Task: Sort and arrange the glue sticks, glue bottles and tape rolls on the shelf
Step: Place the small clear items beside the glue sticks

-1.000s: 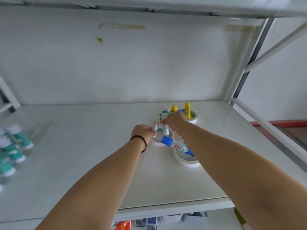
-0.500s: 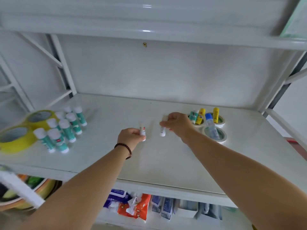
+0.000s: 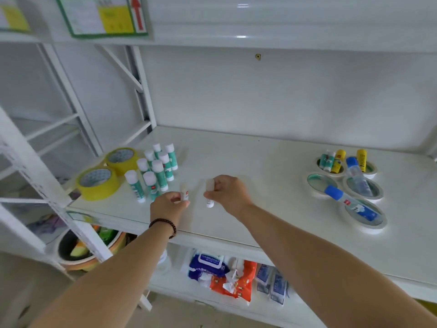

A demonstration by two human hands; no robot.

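Note:
My left hand [image 3: 169, 204] holds a small white glue stick [image 3: 184, 192] upright above the white shelf [image 3: 260, 185]. My right hand [image 3: 227, 191] grips a second white glue stick [image 3: 209, 194] just to its right. Several teal-and-white glue sticks [image 3: 156, 171] stand in a cluster at the shelf's left, close to my left hand. Two yellow tape rolls [image 3: 107, 172] lie beyond them. At the right, white tape rolls [image 3: 365, 217] hold two blue-capped glue bottles [image 3: 347, 201] lying flat, plus yellow glue sticks [image 3: 338, 160] and teal ones standing upright.
A white shelf post [image 3: 35, 176] rises at the left edge. The lower shelf holds wet-wipe packs [image 3: 220, 273]. A bowl [image 3: 82, 249] sits lower left. A green-bordered label [image 3: 104, 16] hangs on the shelf board above.
Both hands have carried the two white glue sticks leftward from the white tape rolls to beside the teal cluster. My view has swung left too.

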